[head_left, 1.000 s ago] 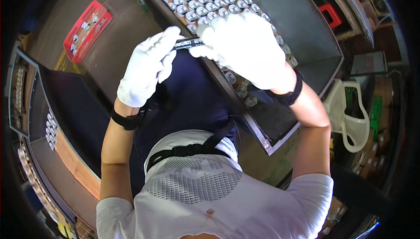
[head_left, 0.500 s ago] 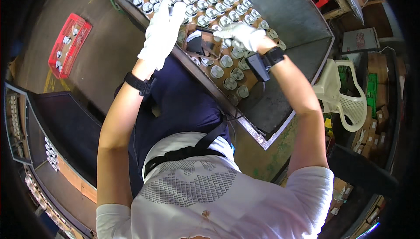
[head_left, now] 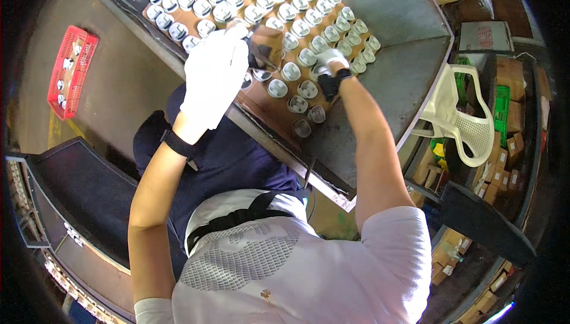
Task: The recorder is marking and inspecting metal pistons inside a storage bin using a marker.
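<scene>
Rows of silver engine pistons (head_left: 277, 88) stand on brown cardboard in a large grey metal bin (head_left: 392, 81). A small open cardboard box (head_left: 270, 42) with dark contents sits among them. My left hand (head_left: 215, 78), in a white glove, is at the box's left side over the near rim. Its fingers are drawn together, and whatever lies between them is hidden. My right hand (head_left: 332, 59), gloved too, reaches down among the pistons to the right of the box. Its fingertips are out of sight behind the hand and the dark wrist strap (head_left: 333, 82).
A red crate (head_left: 74, 75) with a few pistons stands on the floor at the far left. A cream plastic chair (head_left: 469, 116) is on the right, by stacked cardboard boxes (head_left: 509, 81) and a green crate (head_left: 502, 110). A dark panelled bench (head_left: 77, 175) lies at the left.
The whole view has shifted a little. My right hand has moved away from the box, rightward and nearer, down among the pistons. My left hand has come lower, close against the box.
</scene>
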`<state>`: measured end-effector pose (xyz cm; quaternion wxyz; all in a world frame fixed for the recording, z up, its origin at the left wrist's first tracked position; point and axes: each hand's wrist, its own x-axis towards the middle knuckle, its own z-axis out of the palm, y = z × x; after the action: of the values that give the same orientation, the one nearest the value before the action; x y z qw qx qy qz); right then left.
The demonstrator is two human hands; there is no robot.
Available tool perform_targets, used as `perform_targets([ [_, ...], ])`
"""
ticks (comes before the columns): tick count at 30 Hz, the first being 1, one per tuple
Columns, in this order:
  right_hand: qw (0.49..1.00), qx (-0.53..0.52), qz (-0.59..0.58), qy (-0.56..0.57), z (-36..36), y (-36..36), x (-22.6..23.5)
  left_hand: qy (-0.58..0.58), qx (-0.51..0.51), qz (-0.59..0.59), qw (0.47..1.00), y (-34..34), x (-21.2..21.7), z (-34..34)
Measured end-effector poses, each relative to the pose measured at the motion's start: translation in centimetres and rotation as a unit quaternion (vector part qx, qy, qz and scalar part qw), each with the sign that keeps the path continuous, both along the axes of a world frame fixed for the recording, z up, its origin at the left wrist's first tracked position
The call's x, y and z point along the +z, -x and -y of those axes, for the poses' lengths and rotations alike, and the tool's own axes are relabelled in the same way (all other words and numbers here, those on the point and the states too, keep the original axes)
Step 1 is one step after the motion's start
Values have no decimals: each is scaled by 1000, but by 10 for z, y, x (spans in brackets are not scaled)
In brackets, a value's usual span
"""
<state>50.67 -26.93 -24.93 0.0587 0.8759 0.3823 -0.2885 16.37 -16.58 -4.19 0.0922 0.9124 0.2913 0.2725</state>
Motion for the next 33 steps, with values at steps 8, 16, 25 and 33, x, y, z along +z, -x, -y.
perform_targets([
  [8,994,-76,62,42,120,-146,-115,9,-10,-50,999,-7,-8,0],
  [16,989,-80,91,82,132,-107,-177,54,4,-95,994,-16,2,4],
  [25,877,-360,29,-317,164,-87,-240,61,-8,-74,995,-20,-3,-4],
  [33,719,-583,38,-376,125,-89,-192,59,0,-104,993,-16,1,0],
])
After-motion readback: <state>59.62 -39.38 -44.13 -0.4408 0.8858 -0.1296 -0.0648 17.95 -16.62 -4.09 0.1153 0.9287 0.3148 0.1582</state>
